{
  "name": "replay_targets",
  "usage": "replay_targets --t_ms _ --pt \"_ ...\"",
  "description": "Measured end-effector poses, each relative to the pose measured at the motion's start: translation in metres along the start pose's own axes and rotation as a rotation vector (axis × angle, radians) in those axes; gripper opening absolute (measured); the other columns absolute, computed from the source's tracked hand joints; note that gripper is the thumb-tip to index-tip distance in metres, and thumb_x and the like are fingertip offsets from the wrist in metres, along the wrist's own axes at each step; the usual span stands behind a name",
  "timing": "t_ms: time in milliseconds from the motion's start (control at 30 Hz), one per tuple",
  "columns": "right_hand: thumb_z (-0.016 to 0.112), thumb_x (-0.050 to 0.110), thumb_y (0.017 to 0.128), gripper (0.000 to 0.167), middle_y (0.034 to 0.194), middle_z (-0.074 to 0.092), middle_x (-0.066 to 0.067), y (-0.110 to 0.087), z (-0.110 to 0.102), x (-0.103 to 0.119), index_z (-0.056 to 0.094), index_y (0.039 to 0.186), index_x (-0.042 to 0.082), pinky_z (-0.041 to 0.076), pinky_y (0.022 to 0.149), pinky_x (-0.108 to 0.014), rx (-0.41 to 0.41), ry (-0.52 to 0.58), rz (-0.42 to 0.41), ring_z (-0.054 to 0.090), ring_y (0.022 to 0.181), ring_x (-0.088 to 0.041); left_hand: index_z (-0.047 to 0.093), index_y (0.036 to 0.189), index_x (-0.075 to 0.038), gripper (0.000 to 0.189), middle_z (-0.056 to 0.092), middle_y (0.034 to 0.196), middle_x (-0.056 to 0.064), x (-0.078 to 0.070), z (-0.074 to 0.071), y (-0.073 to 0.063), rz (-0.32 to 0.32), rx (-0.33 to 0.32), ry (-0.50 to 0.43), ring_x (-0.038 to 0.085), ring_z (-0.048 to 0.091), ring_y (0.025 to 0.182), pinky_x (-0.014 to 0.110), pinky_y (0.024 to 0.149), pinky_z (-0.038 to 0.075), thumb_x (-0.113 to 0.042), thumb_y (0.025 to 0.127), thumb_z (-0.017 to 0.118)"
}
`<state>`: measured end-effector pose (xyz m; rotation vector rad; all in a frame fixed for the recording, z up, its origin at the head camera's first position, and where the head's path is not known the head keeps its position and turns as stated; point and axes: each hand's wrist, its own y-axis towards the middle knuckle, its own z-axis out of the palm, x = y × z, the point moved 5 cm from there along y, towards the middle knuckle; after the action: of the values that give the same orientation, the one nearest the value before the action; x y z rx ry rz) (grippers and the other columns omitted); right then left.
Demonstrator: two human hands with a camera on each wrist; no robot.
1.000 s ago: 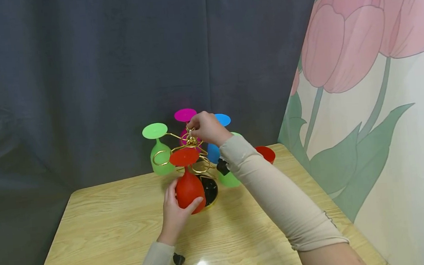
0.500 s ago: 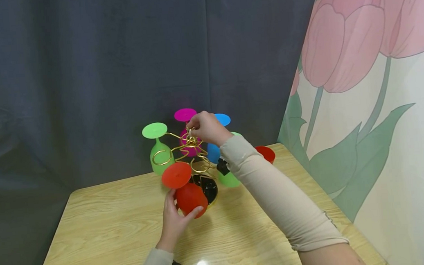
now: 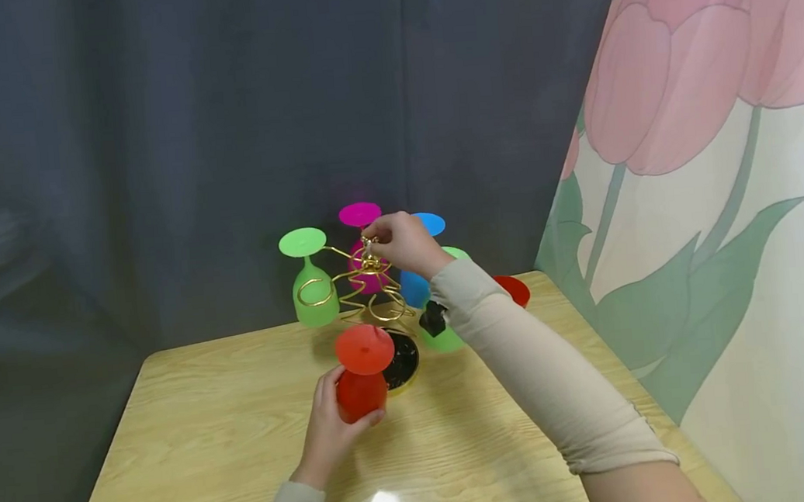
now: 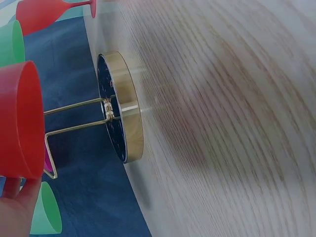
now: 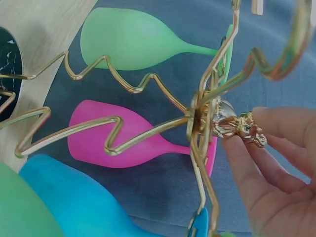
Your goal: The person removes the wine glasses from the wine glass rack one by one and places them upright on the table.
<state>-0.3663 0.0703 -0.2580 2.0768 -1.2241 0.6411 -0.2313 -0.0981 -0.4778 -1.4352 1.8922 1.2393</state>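
My left hand (image 3: 330, 427) grips the bowl of a red wine glass (image 3: 362, 398), upside down with its foot tilted toward me, in front of a gold wire glass rack (image 3: 371, 267). In the left wrist view, the rim of this red glass (image 4: 30, 123) is off the table, level with the rack's wire stem. My right hand (image 3: 408, 244) pinches the ornate gold knob (image 5: 242, 129) on top of the rack. Hanging upside down from the rack are a green glass (image 3: 316, 297), a magenta glass (image 5: 116, 134), a blue glass (image 5: 79, 197) and another green glass (image 3: 443, 340).
The rack's round black base (image 3: 403, 360) with a gold edge stands on the wooden table (image 3: 232, 418). Another red wine glass (image 3: 515, 290) stands upright at the right, partly hidden by the right sleeve. A dark curtain (image 3: 226, 139) hangs behind, and a tulip-painted wall (image 3: 712, 183) is at the right.
The left hand has brought the red glass down and toward me, away from the rack's front loop, and its foot has tipped forward. The right hand keeps its pinch on the knob.
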Motion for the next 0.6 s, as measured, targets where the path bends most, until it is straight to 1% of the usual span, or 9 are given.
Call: replay_targets --t_ms 100,200,300,367,467,600 --pt "0.065 0.004 0.097 0.031 0.124 0.070 -0.014 -0.003 -0.002 -0.003 0.069 0.127 -0.001 0.057 0.088 -0.034 -0.023 0.061 0.006 0.068 0.108 -0.026 0.045 0.143 -0.007 0.089 0.051 0.137 0.017 -0.003 -0.001 0.000 0.037 0.000 0.036 0.038 0.054 0.122 0.060 0.099 0.049 -0.019 0.071 0.095" --pt "0.063 0.006 0.099 0.033 0.127 0.068 -0.014 -0.011 -0.009 -0.004 0.066 0.131 0.001 0.057 0.087 -0.036 -0.059 0.116 0.006 0.066 0.111 -0.026 0.048 0.142 -0.006 0.088 0.053 0.135 0.017 -0.006 -0.001 0.000 0.089 -0.015 0.067 0.038 0.055 0.121 0.060 0.097 0.050 -0.018 0.069 0.095" --pt "0.064 0.009 0.099 0.031 0.126 0.069 -0.011 -0.023 -0.021 -0.003 0.068 0.129 0.004 0.056 0.089 -0.037 -0.108 0.139 -0.025 0.066 0.109 -0.023 0.050 0.140 -0.005 0.088 0.054 0.134 0.018 -0.008 0.000 0.000 0.141 -0.030 0.096 0.039 0.056 0.119 0.060 0.093 0.052 -0.018 0.067 0.096" --pt "0.064 0.010 0.099 0.028 0.124 0.070 -0.009 -0.035 -0.028 -0.002 0.070 0.126 0.005 0.056 0.091 -0.038 -0.141 0.160 -0.053 0.066 0.108 -0.022 0.051 0.140 -0.006 0.087 0.055 0.134 0.018 -0.008 0.000 0.000 0.161 -0.029 0.116 0.038 0.056 0.118 0.060 0.092 0.053 -0.020 0.067 0.097" --pt "0.066 0.011 0.098 0.024 0.118 0.072 -0.007 -0.055 -0.037 -0.002 0.073 0.120 0.006 0.056 0.092 -0.037 -0.191 0.205 -0.091 0.068 0.104 -0.020 0.052 0.140 -0.008 0.087 0.055 0.134 0.018 -0.008 0.001 0.000 0.171 -0.018 0.142 0.037 0.057 0.117 0.059 0.091 0.054 -0.023 0.067 0.097" --pt "0.067 0.007 0.097 0.018 0.112 0.073 -0.009 -0.088 -0.043 -0.006 0.075 0.113 0.002 0.057 0.092 -0.033 -0.257 0.255 -0.145 0.069 0.101 -0.020 0.055 0.140 -0.010 0.086 0.056 0.133 0.017 -0.011 0.001 0.000 0.181 0.002 0.180 0.037 0.055 0.119 0.060 0.092 0.053 -0.028 0.068 0.096"
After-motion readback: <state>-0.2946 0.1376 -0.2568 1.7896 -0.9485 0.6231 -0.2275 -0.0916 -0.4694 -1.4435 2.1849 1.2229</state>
